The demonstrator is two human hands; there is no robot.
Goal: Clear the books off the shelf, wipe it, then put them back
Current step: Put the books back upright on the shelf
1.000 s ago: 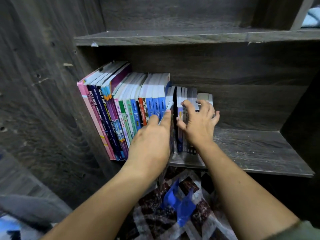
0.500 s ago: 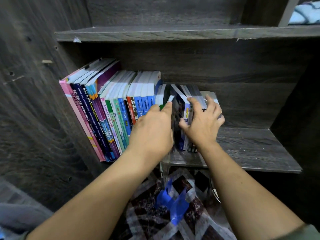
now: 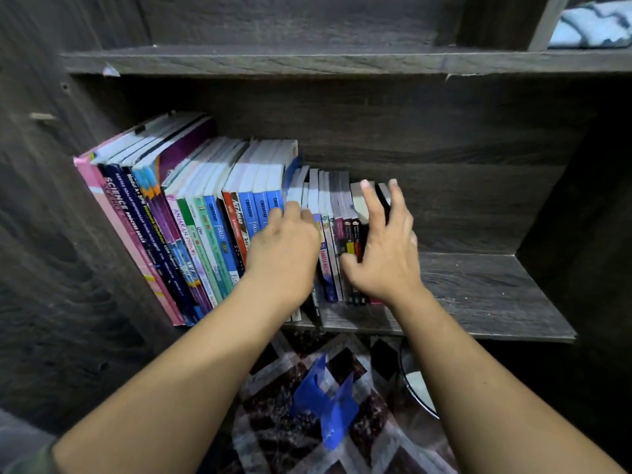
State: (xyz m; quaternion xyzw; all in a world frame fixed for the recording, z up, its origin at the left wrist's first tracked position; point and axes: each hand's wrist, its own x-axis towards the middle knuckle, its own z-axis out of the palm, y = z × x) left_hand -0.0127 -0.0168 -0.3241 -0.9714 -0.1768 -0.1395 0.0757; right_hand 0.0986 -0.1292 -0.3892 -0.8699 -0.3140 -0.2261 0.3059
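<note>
Dark grey wood-grain board makes up the whole unit: side walls, back panel and the shelf (image 3: 478, 295) that carries the books (image 3: 205, 213). The row starts at the shelf's left end against the side wall, where tall pink, navy and purple volumes lean left; green, blue and red spines follow, then a cluster of smaller books (image 3: 337, 230) near the middle. The right half of the shelf, out to its right corner, shows bare board.

The left hand (image 3: 284, 254) rests on the spines where the blue books meet the smaller ones, its fingers bent over their tops; whether they pinch one I cannot tell. The right hand (image 3: 383, 254) has its fingers spread and straight against the last small books at the right end of the row, thumb low on their spines, so its grip is apart.

An upper shelf (image 3: 307, 59) runs above, with a pale blue patterned cloth (image 3: 591, 25) at its far right. Below the front edge lies a patterned floor mat (image 3: 273, 422) with a blue plastic piece (image 3: 328, 405) on it and a round dark-rimmed object (image 3: 415, 381) beside.
</note>
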